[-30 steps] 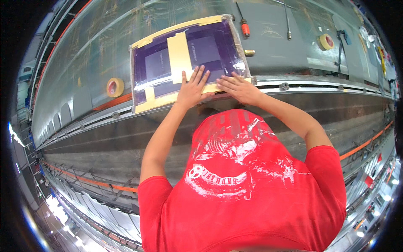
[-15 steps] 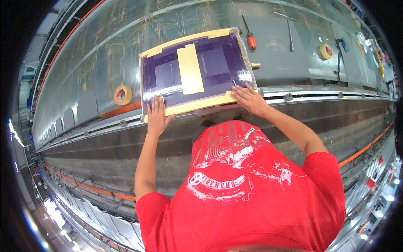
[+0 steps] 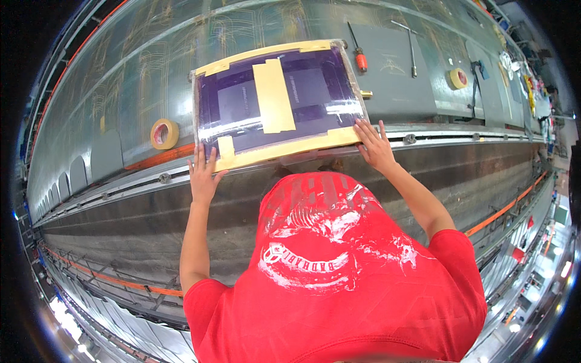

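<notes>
A silk-screen printing frame point(image 3: 233, 118) with dark purple mesh lies at the table's near edge, slightly tilted in view. Strips of pale yellow masking tape point(image 3: 272, 97) run down its middle and along its far and near sides. My left hand point(image 3: 204, 176) rests at the frame's near left corner, fingers stretched out and thumb apart. On the near right corner lies my right hand point(image 3: 377, 149), its fingers spread over the taped edge. Neither hand appears wrapped round anything.
A tape roll point(image 3: 164, 134) lies left of the frame. To the right are an orange-handled screwdriver point(image 3: 361, 62), a T-handle wrench point(image 3: 413, 54), another tape roll point(image 3: 458, 78) and grey panels point(image 3: 396, 85). A metal rail point(image 3: 436, 138) follows the table's near edge.
My left hand has slid outward to the frame's left corner, baring a tape piece there. My right hand has moved outward to the right corner. The view has shifted slightly.
</notes>
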Motion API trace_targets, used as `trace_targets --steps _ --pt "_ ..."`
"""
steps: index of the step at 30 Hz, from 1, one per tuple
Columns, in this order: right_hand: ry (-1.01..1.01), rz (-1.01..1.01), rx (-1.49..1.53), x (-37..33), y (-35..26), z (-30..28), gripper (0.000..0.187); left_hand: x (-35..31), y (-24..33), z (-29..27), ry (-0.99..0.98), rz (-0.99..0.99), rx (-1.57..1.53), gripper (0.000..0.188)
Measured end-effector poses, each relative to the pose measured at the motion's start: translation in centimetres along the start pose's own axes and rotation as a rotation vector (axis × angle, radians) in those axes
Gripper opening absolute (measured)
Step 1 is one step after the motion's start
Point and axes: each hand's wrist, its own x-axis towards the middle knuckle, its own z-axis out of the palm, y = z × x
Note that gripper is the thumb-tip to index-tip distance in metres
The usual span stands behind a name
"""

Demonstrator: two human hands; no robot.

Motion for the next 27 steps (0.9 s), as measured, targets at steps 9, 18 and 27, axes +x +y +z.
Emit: trace_targets --steps 9,18,27 --pt "-0.070 -0.154 0.152 5.9 -3.3 -2.8 0.074 -0.3 -4.2 -2.4 -0.110 -0.081 -0.425 0.082" --pt "-0.230 -0.381 0.059 7.3 -3.2 -1.0 0.073 1.2 -6.7 -4.3 -0.335 0.066 -0.432 0.078" --pt "-0.141 -0.332 0.159 9.7 -12.0 -1.7 0.077 3.5 5.5 -3.0 0.047 0.262 -0.254 0.086"
